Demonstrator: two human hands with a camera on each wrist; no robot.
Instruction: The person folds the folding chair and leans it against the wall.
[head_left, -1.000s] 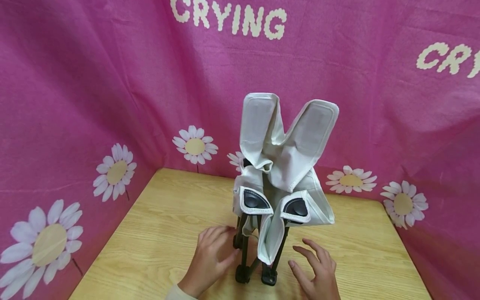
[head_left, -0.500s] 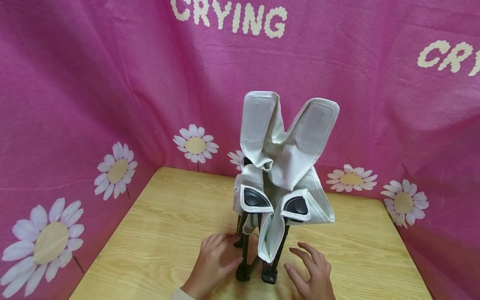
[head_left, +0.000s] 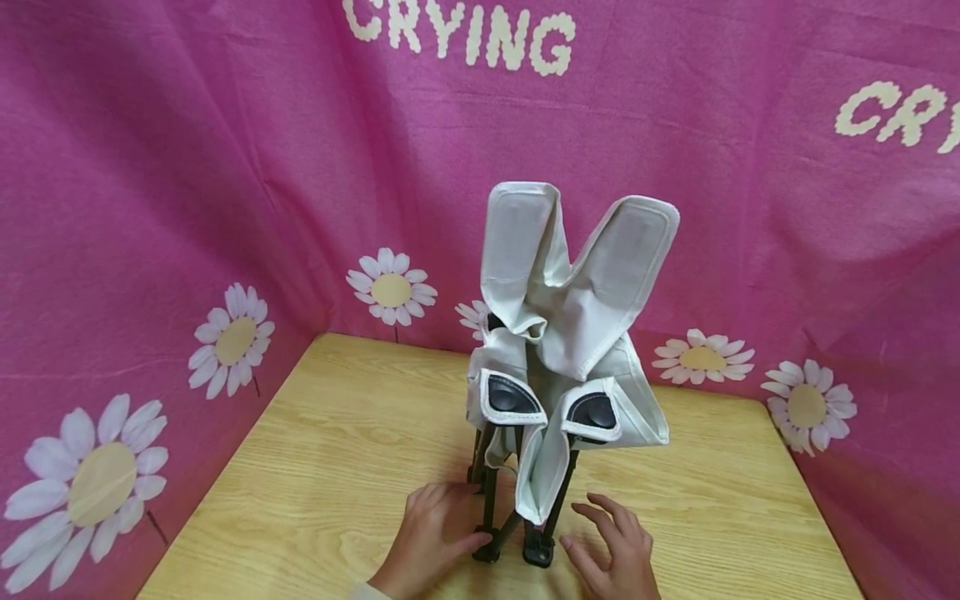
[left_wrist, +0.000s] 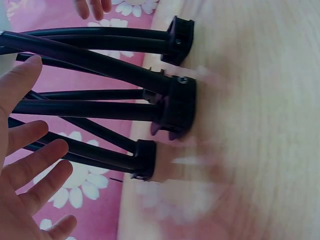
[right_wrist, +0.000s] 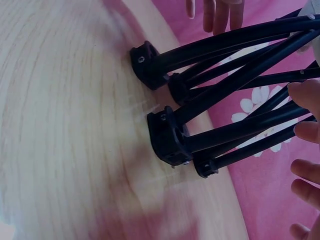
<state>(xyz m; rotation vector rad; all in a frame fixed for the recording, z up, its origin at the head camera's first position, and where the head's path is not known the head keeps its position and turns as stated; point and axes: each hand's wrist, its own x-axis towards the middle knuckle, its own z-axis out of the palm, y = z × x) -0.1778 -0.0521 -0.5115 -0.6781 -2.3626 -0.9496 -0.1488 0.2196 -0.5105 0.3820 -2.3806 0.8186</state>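
A small folding camp chair (head_left: 592,321) stands half folded on the table, its off-white fabric bunched and two flaps sticking up like ears. Black corner pockets (head_left: 512,395) face me at the front. Below, crossed black legs (left_wrist: 90,107) end in plastic feet (right_wrist: 168,137) on the wood. My left hand (head_left: 431,533) is beside the left front leg, fingers spread, thumb overlapping the leg near its foot. To the right, my right hand (head_left: 617,546) hovers with loosely bent fingers apart from the legs. Neither hand grips anything.
The wooden table (head_left: 360,417) is walled on its sides and back by pink cloth (head_left: 420,167) printed with daisies and cream lettering. The chair's upper flaps overlap the back cloth in the head view.
Both hands have come slightly lower and nearer to the front feet, the right one shifting left toward the chair. The chair itself has stayed put.
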